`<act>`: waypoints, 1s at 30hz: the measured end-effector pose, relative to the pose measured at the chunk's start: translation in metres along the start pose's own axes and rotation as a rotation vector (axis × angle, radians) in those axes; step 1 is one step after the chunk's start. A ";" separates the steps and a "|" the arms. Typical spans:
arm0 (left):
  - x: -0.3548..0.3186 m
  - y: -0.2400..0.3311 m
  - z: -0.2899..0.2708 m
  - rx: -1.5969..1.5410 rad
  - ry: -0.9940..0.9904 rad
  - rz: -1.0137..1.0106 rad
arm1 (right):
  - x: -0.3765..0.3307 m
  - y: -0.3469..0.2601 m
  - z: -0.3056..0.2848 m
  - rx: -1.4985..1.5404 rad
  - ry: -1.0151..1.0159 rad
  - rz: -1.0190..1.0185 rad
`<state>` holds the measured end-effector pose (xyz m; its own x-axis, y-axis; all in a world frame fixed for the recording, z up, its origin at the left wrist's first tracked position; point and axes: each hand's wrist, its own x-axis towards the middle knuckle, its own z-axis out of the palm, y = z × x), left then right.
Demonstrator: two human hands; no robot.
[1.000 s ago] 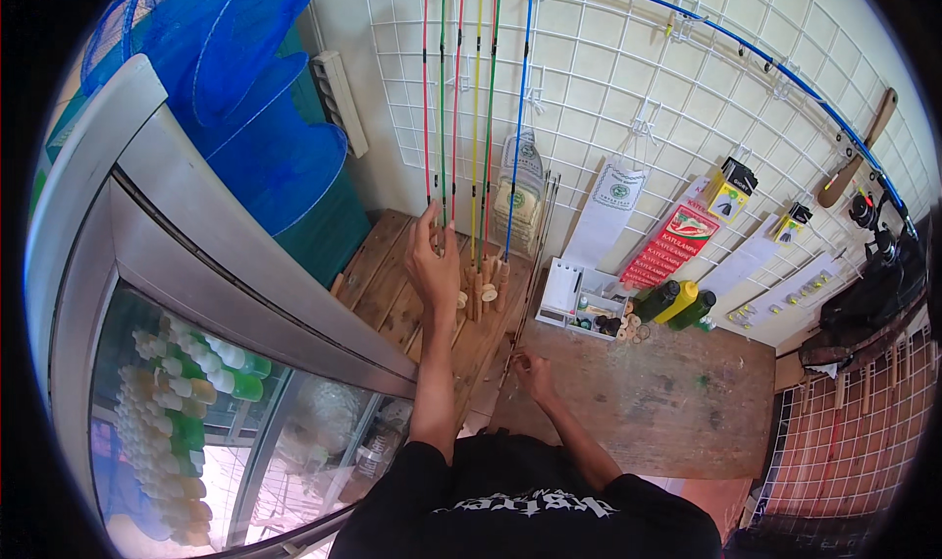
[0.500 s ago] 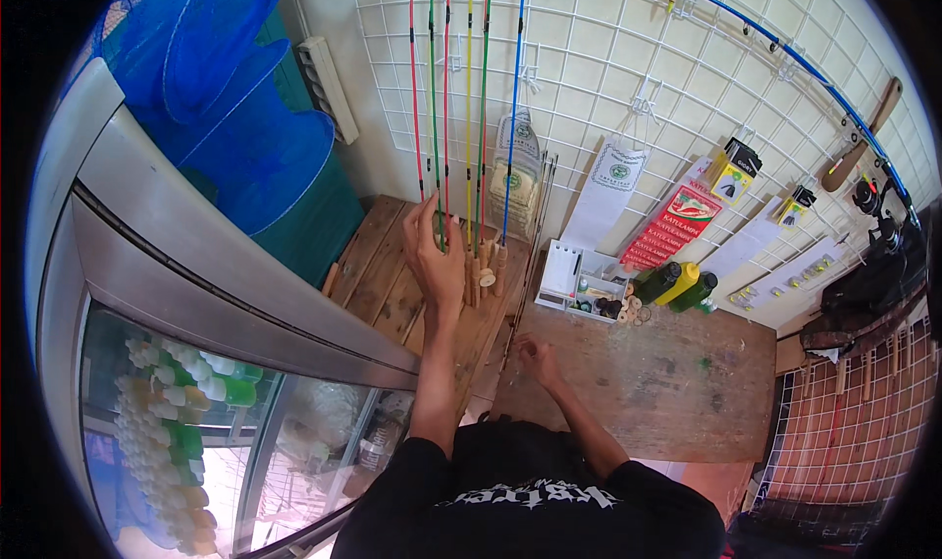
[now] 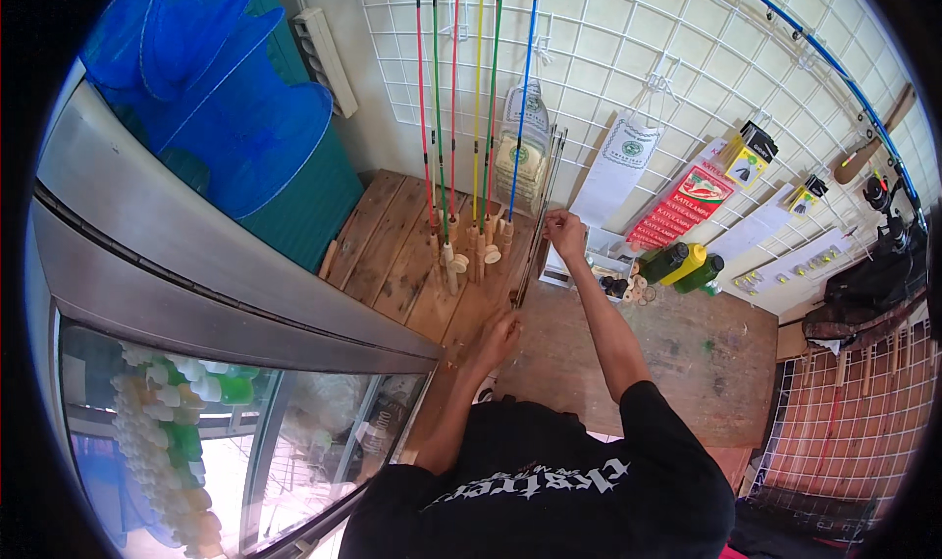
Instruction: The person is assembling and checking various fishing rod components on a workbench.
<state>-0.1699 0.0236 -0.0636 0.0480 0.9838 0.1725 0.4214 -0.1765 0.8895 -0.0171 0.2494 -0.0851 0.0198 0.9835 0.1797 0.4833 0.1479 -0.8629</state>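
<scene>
The bundle of thin dark rods [image 3: 538, 227] leans against the white wire grid wall [image 3: 628, 78], its foot on the wooden plank counter [image 3: 392, 255] near the middle of the back edge. The right hand [image 3: 566, 233] is now closed round the bundle just beside its upper part, while the left hand [image 3: 497, 340] sits lower, fingers curled at the bundle's foot; whether that grip is actually clenched on the rods I cannot tell. A second ago the left hand was raised among the coloured poles and the right rested low on the counter — so the hands have swapped heights and moved from the poles to the dark bundle, which looks like a shift of the work onto those rods.

Just left of the bundle stand the slim coloured poles [image 3: 478, 127] — red, green, yellow, blue — smooth and glossy, with pale cork-like handles [image 3: 471, 250]. Right of it lie green and yellow plastic bottles [image 3: 684, 265]. Flat printed packets [image 3: 620, 171] hang on the grid. At the far left, blue mesh nets [image 3: 231, 107] hang above a steel-edged glass case [image 3: 186, 294].
</scene>
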 end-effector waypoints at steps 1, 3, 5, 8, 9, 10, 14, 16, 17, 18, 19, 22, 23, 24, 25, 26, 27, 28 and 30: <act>-0.010 -0.017 0.003 0.054 -0.016 0.041 | -0.001 -0.003 0.007 0.004 -0.013 -0.003; -0.019 -0.029 0.002 0.109 -0.030 0.081 | -0.004 -0.008 0.014 0.163 -0.017 0.107; -0.016 -0.030 0.003 0.137 -0.081 0.113 | 0.002 0.003 0.012 0.134 0.016 0.107; -0.016 -0.046 0.011 0.260 -0.077 0.263 | 0.009 0.015 0.016 0.116 0.081 0.049; -0.021 -0.053 0.010 0.269 -0.071 0.255 | 0.006 0.006 0.022 0.156 0.057 0.086; -0.022 -0.055 0.011 0.322 -0.068 0.279 | 0.004 0.001 0.023 0.188 0.043 0.124; -0.023 -0.057 0.013 0.378 -0.104 0.245 | 0.004 -0.010 0.024 0.200 0.056 0.151; -0.021 -0.056 0.013 0.364 -0.119 0.235 | 0.005 -0.008 0.023 0.229 0.075 0.158; -0.021 -0.055 0.013 0.350 -0.134 0.222 | 0.005 -0.005 0.023 0.229 0.078 0.156; -0.020 -0.054 0.013 0.349 -0.134 0.225 | 0.006 -0.002 0.023 0.193 0.091 0.143; -0.019 -0.054 0.014 0.346 -0.161 0.195 | 0.007 0.002 0.023 0.157 0.105 0.129; -0.019 -0.056 0.016 0.354 -0.160 0.193 | 0.007 0.006 0.023 0.162 0.109 0.102; -0.021 -0.058 0.016 0.366 -0.130 0.213 | 0.004 0.003 0.024 0.163 0.107 0.102; -0.022 -0.060 0.015 0.368 -0.129 0.213 | -0.001 0.000 0.025 0.174 0.106 0.081; -0.025 -0.062 0.015 0.364 -0.112 0.206 | -0.006 -0.007 0.026 0.184 0.101 0.060; -0.025 -0.061 0.014 0.357 -0.098 0.205 | -0.009 -0.012 0.024 0.183 0.103 0.061; -0.024 -0.061 0.014 0.358 -0.099 0.206 | -0.011 -0.017 0.022 0.175 0.085 0.069; -0.022 -0.057 0.013 0.351 -0.116 0.205 | -0.012 -0.016 0.019 0.164 0.075 0.078; -0.019 -0.053 0.013 0.346 -0.135 0.208 | -0.011 -0.011 0.017 0.184 0.078 0.061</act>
<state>-0.1811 0.0143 -0.1194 0.2729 0.9274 0.2557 0.6681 -0.3740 0.6432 -0.0372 0.2389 -0.0860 0.1156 0.9813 0.1540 0.3113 0.1114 -0.9438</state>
